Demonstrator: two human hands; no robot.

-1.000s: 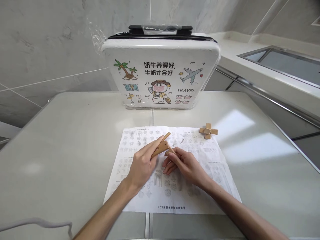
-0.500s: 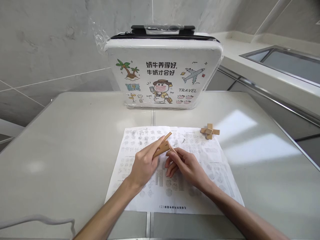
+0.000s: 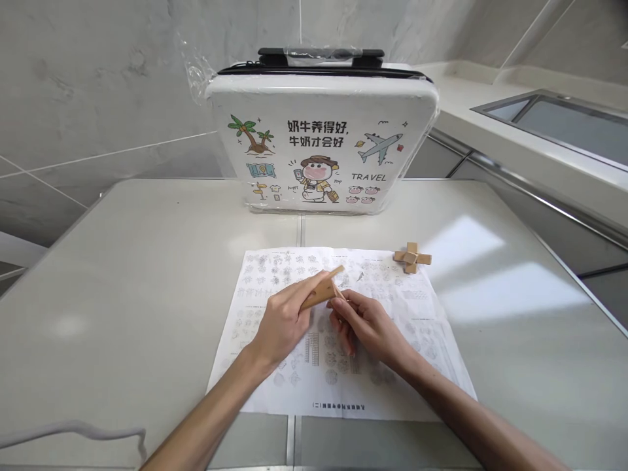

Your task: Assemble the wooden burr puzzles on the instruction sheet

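Observation:
My left hand (image 3: 284, 320) is closed around some light-brown wooden puzzle pieces (image 3: 318, 292); a thin strip sticks out past its fingers, above a wider piece with a small hole. From the other side, my right hand (image 3: 366, 324) pinches a thin wooden piece (image 3: 338, 290) at the end of the wider one, its other fingers hanging below. Whether the pieces are joined, I cannot tell. Beneath both hands lies a creased printed sheet (image 3: 275, 399) with small diagrams. An assembled wooden cross-shaped puzzle (image 3: 411, 258) rests at the sheet's far right corner.
A white suitcase (image 3: 318, 104) in clear plastic wrap stands at the back of the pale table (image 3: 122, 275). A grey cable (image 3: 73, 428) lies at the front left. A counter with a sink (image 3: 559, 124) is beyond the table at the right.
The pieces between my hands have shifted and tilted slightly to the right. The lower fingers of my right hand have moved a little, while the cross-shaped puzzle stays put.

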